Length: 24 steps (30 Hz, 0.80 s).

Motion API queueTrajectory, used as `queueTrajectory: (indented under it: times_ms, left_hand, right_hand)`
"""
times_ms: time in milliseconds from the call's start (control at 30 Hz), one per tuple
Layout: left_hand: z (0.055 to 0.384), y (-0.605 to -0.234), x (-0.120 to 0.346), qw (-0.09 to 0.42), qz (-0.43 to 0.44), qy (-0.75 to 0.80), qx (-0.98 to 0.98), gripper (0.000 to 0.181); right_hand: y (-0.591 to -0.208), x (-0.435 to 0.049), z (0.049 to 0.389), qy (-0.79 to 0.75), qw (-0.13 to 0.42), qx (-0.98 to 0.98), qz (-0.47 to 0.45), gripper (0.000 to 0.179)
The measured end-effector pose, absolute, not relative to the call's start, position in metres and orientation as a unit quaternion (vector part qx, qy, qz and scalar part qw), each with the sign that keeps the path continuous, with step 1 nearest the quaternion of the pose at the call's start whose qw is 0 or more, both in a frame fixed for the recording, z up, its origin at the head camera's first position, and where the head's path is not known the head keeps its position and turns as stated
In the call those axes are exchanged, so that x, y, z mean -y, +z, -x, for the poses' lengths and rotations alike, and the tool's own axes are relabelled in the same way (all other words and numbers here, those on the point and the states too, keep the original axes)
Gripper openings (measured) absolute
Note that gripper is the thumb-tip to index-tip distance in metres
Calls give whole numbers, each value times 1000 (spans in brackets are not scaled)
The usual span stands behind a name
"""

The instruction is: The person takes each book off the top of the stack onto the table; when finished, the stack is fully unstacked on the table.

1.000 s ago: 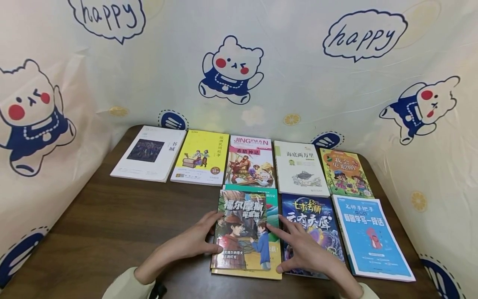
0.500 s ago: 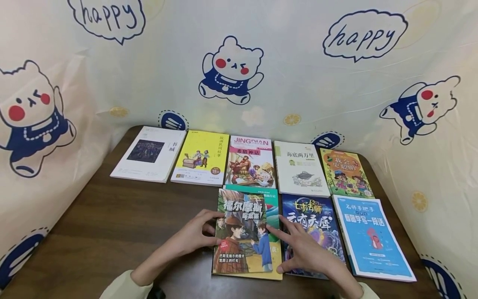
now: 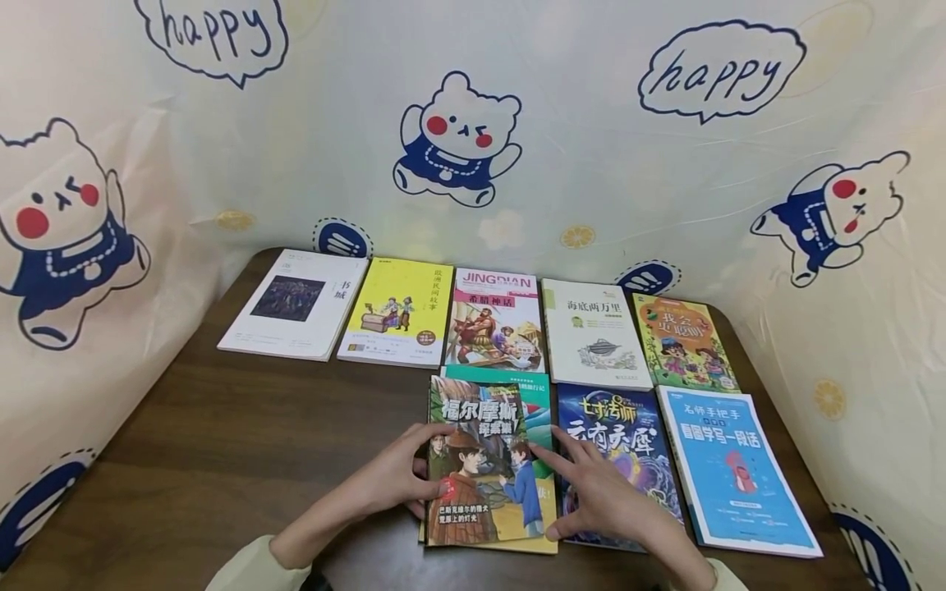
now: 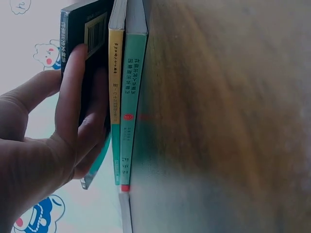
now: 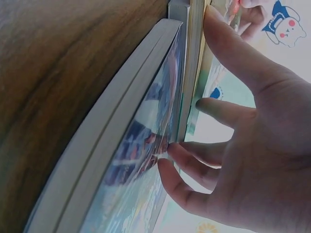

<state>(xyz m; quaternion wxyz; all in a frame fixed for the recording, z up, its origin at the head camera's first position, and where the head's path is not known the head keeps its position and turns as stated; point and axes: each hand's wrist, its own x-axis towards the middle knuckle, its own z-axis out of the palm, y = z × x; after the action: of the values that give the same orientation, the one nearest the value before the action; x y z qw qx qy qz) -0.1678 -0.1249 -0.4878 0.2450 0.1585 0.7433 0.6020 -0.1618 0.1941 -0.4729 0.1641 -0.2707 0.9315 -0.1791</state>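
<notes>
My left hand (image 3: 392, 476) grips the left edge of a comic-style detective book (image 3: 484, 460), thumb on its cover and fingers beneath. In the left wrist view the book's dark back cover (image 4: 80, 26) leans away from the two stacked books under it. These are a thin yellow-and-green book (image 4: 115, 82) and a thicker green-spined book (image 4: 130, 97). My right hand (image 3: 606, 488) spreads along the stack's right side. Its thumb touches the stack's lower right corner, while other fingertips rest near the stack's edge and the purple fantasy book (image 3: 609, 402).
Behind the stack runs a row of books: white (image 3: 288, 304), yellow (image 3: 399, 312), pink (image 3: 495, 320), cream (image 3: 599, 332) and orange-green (image 3: 683, 341). A blue book (image 3: 742, 468) lies at right on the brown table (image 3: 222, 443). A bear-print curtain (image 3: 562, 164) surrounds the table.
The detective book has shifted slightly left and up, then a little right and down over the stack, with my left hand gripping it. My right hand has stayed in place.
</notes>
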Motion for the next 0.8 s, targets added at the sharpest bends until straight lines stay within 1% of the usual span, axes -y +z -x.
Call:
queueTrajectory:
  times_ms: [133,467,667,800]
  left_hand:
    - [167,-487,126,235,-164,596,-750,74]
    - [169,-482,143,187,-161,592,-768,75]
    - [170,-472,162,183,-157,598,-765,75]
    - [170,-462,178,201,-151,624,-740,77]
  right_hand:
    - [-471,-193,161,-176,161,-933,271,103]
    - [-471,-191,161,-174,150,-934,272,101]
    - [-470,-191,160,-170,153,-934,275,100]
    - [-470,-191,160,-165,157,-935,272,101]
